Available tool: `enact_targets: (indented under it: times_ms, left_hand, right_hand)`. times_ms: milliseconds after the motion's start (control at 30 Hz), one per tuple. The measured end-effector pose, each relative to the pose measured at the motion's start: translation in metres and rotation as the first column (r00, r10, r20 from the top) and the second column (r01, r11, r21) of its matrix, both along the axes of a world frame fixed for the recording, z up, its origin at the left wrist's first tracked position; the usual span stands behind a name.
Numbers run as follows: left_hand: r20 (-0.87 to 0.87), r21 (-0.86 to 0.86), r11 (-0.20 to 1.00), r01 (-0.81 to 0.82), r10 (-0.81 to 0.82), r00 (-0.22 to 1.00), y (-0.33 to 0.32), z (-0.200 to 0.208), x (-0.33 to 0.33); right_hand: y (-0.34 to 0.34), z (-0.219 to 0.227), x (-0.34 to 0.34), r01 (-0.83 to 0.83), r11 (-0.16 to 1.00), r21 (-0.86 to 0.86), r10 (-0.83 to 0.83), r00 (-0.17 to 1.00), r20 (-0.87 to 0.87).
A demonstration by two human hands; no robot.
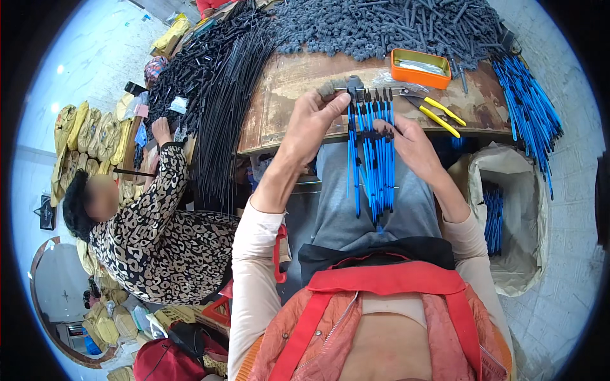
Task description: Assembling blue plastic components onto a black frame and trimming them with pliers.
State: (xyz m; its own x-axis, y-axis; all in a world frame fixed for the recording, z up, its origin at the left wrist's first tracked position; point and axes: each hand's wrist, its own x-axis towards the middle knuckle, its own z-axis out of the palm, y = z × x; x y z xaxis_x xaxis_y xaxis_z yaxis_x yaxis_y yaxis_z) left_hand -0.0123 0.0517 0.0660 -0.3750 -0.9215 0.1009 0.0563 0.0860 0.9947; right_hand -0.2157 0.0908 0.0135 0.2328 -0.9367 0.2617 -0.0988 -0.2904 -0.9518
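Note:
A row of thin blue rods with black tips [380,168] hangs over my lap at the table's front edge. A thin metal rod [341,89] runs along their upper ends, with a grey-brown wrapping [328,89] at its left end. My left hand [312,120] is closed in a pinch at that end, thumb beside the leftmost blue rods. My right hand [410,145] has its fingers curled against the right side of the bunch, by some black pieces. Its fingertips are partly hidden. Yellow-handled pliers [438,114] lie on the table just beyond my right hand.
Grey plastic parts [381,28] heap along the table's [279,95] back, near an orange tin [420,68]. Long black rods [235,95] lie at the left, beside a co-worker [159,228] in a patterned top. More blue rods [524,114] overhang the right edge above a lined bin [540,222].

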Motion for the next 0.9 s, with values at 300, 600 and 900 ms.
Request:
enact_targets:
  times_ms: [300,600,900]
  left_hand:
    - [-0.278,0.186,0.966,0.18,-0.124,0.953,0.023,-0.006,0.013]
    - [-0.262,0.162,0.967,0.195,-0.149,0.953,0.031,-0.017,0.017]
    - [-0.36,0.173,0.926,0.334,-0.256,0.897,0.03,-0.022,0.026]
  right_hand:
    - [0.013,-0.005,0.002,-0.149,0.975,0.164,0.158,0.987,-0.037]
    - [0.03,-0.008,0.006,-0.13,0.979,0.156,0.13,0.991,0.013]
    - [0.045,0.007,0.006,-0.372,0.888,0.271,0.31,0.919,0.245]
